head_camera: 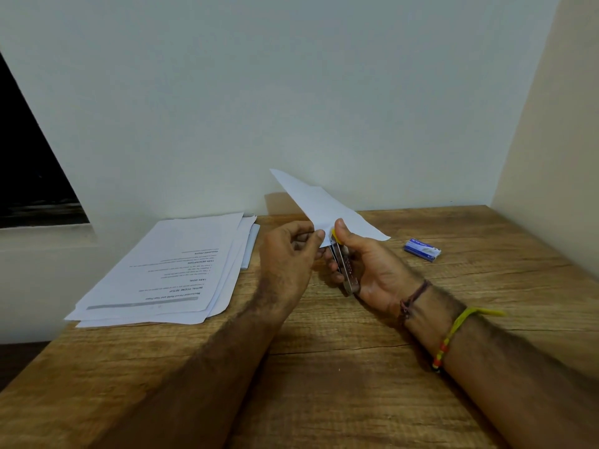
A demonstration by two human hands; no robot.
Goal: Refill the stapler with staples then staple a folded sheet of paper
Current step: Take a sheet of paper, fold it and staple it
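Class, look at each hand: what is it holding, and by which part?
The right hand grips the stapler along its body. The left hand pinches the folded paper by its near corner.

Printed sheets (168,270) (stacked) on wooden table (324,367)

My right hand (366,270) covers most of the stapler (346,270), so only a metal strip and a yellow tip show. Its mouth sits behind the folded paper (324,205), and I cannot tell whether it bites the sheet. My left fingers (311,241) hide the paper's near corner. The blue box (422,249) has lettering too small to read, and the printed sheets (168,267) are blurred.
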